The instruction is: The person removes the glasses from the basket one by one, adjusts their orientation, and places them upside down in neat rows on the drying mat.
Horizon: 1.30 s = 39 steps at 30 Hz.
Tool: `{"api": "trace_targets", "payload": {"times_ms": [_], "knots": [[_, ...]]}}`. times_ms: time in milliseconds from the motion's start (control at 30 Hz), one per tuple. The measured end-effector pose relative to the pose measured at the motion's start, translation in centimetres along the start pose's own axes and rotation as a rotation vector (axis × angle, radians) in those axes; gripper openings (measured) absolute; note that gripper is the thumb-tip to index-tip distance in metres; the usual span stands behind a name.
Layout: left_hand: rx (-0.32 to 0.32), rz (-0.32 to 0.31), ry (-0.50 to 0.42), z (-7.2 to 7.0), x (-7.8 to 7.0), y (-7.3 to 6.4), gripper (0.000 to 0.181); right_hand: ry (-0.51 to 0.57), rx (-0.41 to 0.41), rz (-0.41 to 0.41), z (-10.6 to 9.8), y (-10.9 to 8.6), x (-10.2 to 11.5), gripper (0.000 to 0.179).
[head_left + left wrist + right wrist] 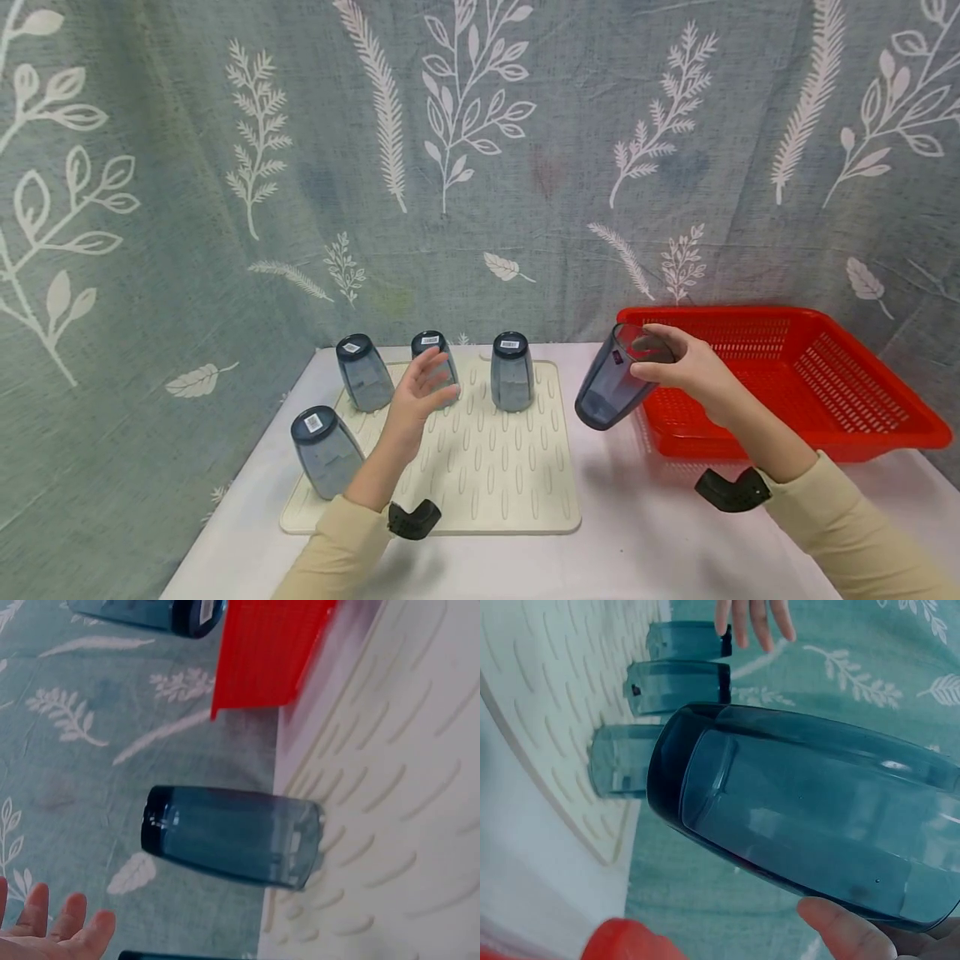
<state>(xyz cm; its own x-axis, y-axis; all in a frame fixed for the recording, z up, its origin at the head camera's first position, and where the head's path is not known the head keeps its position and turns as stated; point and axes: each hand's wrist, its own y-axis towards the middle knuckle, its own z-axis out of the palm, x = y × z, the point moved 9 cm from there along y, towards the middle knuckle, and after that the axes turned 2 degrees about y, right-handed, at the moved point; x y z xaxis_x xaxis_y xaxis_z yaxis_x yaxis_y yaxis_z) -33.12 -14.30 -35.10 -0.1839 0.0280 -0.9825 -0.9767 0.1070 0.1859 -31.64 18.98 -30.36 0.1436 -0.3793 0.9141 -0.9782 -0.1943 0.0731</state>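
Observation:
A tinted blue drinking glass [613,379] is held by its rim in my right hand [686,362], tilted with its thick base down to the left. In the right wrist view that glass [810,814] fills much of the frame, thumb along its side. My left hand [420,392] hovers over the cream drying mat [510,475], fingers spread and holding nothing. Upside down on the mat stand a glass [512,375] at the back right, one [448,367] partly hidden behind my left hand, another [365,375] at the back left and one [326,454] at the front left.
A red perforated plastic basket [795,442] sits on the white table [637,533] at the right, just behind my right hand. Behind the table hangs a grey-green curtain [555,208] with white leaf patterns.

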Motion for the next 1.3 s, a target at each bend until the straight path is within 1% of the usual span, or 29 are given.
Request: {"api": "trace_targets", "payload": {"times_ms": [133, 267, 500, 667, 800, 967, 1133, 1300], "knots": [[0.014, 0.001, -0.038, 1.1, 0.8, 0.2, 0.066, 0.023, -0.001, 0.004, 0.5, 0.0, -0.3, 0.077], [0.04, 0.007, -0.073, 2.4, 1.3, 0.2, 0.067, 0.059, 0.003, 0.0, 0.9, -0.1, -0.5, 0.075], [0.083, 0.015, -0.121, 4.3, 1.6, 0.0, 0.069, 0.144, 0.017, 0.012, 1.7, -0.1, -0.9, 0.073], [0.117, 0.012, -0.15, 5.6, 1.7, -0.2, 0.071, 0.182, 0.009, 0.016, 2.3, -0.2, -1.0, 0.072], [0.127, 0.008, -0.148, 6.4, 1.9, -0.3, 0.072, 0.186, -0.013, 0.032, 2.7, -0.1, -1.2, 0.073], [0.135, -0.015, -0.141, 7.4, 2.6, -0.4, 0.07, 0.214, -0.039, 0.05, 3.2, 0.2, -1.6, 0.072], [0.145, -0.035, -0.138, 8.3, 3.2, -0.5, 0.068, 0.253, -0.032, 0.068, 3.7, 0.2, -1.8, 0.072], [0.168, -0.055, -0.155, 9.2, 3.8, -0.7, 0.071, 0.313, -0.019, 0.042, 4.2, 0.1, -1.5, 0.07]]}}
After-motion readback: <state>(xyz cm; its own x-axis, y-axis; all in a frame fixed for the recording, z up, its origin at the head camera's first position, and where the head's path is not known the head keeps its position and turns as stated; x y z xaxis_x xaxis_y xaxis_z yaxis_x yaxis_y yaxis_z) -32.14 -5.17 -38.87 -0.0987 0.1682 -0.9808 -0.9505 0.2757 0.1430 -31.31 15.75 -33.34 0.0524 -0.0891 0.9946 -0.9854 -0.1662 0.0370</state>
